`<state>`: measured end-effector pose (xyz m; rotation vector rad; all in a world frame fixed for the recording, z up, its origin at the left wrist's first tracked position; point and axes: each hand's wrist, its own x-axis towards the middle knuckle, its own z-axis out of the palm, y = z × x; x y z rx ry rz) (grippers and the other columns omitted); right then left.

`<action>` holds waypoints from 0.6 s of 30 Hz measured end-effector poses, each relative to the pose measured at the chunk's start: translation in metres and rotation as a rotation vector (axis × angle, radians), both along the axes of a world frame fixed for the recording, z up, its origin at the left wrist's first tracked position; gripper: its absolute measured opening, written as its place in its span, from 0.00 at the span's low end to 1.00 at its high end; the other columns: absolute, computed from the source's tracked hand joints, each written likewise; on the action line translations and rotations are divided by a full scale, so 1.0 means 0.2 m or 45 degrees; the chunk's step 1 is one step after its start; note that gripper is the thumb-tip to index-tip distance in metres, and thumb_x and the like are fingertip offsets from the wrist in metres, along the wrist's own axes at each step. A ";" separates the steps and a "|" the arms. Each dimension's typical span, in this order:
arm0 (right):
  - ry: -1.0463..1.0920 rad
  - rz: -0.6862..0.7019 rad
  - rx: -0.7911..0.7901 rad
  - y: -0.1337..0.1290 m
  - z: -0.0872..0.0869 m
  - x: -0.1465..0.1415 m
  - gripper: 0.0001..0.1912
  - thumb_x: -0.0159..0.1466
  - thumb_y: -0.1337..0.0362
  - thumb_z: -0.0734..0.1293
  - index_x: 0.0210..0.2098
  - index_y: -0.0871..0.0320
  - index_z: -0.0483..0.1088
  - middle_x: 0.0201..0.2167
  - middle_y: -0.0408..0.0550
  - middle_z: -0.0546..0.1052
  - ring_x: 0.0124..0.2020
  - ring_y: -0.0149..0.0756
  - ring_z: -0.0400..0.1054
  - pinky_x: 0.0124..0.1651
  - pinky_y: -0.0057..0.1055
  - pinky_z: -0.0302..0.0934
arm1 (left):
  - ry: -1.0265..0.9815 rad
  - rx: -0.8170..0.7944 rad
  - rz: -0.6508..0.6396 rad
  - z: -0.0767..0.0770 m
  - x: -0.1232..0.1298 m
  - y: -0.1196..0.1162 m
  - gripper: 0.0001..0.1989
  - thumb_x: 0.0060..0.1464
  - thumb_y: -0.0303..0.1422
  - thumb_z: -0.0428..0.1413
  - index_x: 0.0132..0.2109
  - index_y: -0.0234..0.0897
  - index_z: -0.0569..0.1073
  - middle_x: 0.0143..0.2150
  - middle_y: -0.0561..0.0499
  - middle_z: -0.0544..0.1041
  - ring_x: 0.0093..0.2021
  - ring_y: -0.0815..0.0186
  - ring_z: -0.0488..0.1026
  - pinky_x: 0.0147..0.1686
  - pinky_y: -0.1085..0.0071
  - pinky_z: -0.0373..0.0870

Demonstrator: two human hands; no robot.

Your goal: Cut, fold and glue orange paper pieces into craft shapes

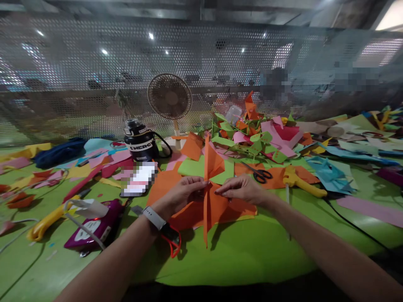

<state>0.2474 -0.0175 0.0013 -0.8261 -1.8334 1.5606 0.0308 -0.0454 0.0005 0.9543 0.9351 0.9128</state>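
A folded piece of orange paper (205, 218), with a long narrow spine and flaps to the right, stands upright in front of me. My left hand (189, 192) pinches the spine near its middle, thumb and fingers together. On the other side, my right hand (239, 188) has its fingertips pressed together at the orange flap; the exact grip there is partly hidden. Under the hands lie flat orange sheets (160, 188) and a light green sheet (192, 167). Black-handled scissors (262, 175) rest on orange paper just beyond my right hand.
A yellow glue gun (304, 184) lies at right, with another yellow glue gun (52, 216) at left near a purple box-like device (94, 228). A phone (140, 180), a dark bottle (140, 142) and a fan (170, 96) stand beyond. Piled paper pieces (252, 144) fill the back.
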 end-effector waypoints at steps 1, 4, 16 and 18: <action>0.002 -0.001 0.012 0.00 0.00 0.00 0.10 0.51 0.65 0.74 0.33 0.58 0.81 0.29 0.48 0.81 0.25 0.26 0.68 0.29 0.25 0.63 | -0.008 -0.019 0.018 0.01 0.00 0.00 0.16 0.32 0.38 0.71 0.27 0.33 0.77 0.23 0.54 0.72 0.24 0.73 0.68 0.26 0.76 0.66; -0.006 0.007 0.054 0.00 0.00 -0.01 0.10 0.51 0.66 0.74 0.34 0.58 0.81 0.27 0.47 0.80 0.24 0.26 0.68 0.29 0.25 0.63 | -0.007 -0.044 0.051 0.02 0.02 -0.02 0.17 0.33 0.39 0.71 0.24 0.33 0.75 0.19 0.57 0.69 0.20 0.75 0.64 0.23 0.78 0.62; -0.080 0.053 0.098 0.00 -0.02 -0.02 0.10 0.53 0.64 0.72 0.35 0.58 0.80 0.28 0.47 0.80 0.25 0.28 0.68 0.30 0.27 0.64 | 0.142 0.028 0.098 0.01 0.07 -0.03 0.17 0.34 0.42 0.70 0.19 0.36 0.73 0.16 0.57 0.68 0.18 0.75 0.58 0.23 0.74 0.57; -0.103 0.050 0.078 0.00 -0.01 -0.02 0.10 0.53 0.63 0.72 0.35 0.59 0.80 0.29 0.48 0.80 0.27 0.28 0.68 0.32 0.28 0.64 | 0.149 0.050 0.101 0.01 0.07 -0.03 0.17 0.34 0.41 0.70 0.18 0.35 0.72 0.16 0.57 0.67 0.18 0.75 0.57 0.22 0.74 0.56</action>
